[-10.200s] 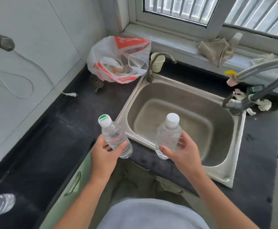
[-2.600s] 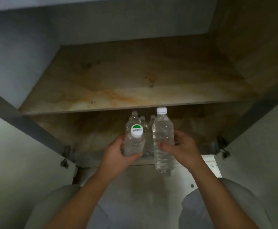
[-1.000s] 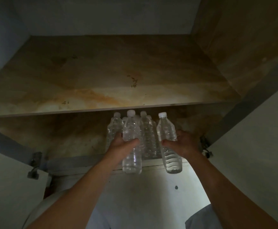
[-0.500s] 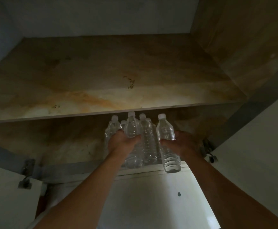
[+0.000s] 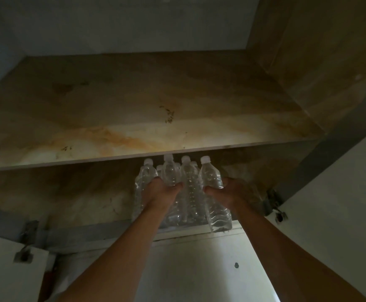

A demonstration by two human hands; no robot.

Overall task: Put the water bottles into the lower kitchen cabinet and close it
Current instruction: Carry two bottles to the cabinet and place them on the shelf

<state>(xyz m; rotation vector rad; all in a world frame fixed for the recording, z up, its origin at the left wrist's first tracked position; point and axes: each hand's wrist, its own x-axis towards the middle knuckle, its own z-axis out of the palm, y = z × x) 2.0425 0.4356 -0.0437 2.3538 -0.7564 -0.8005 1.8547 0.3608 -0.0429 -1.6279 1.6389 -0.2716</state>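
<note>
At the front edge of the lower cabinet (image 5: pixel 90 235), under a stained shelf (image 5: pixel 134 118), the left hand (image 5: pixel 159 191) is gripping one water bottle (image 5: pixel 170 173), fingers (image 5: pixel 175 186) curling round it, while the right hand (image 5: pixel 232 192) is clasping a second bottle (image 5: pixel 210 177), both upright against the bottle cluster (image 5: pixel 190 192).

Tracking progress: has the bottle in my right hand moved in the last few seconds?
Yes. The bottle went forward toward the cabinet; its cap now sits below the shelf edge, beside the stored bottles.
</note>
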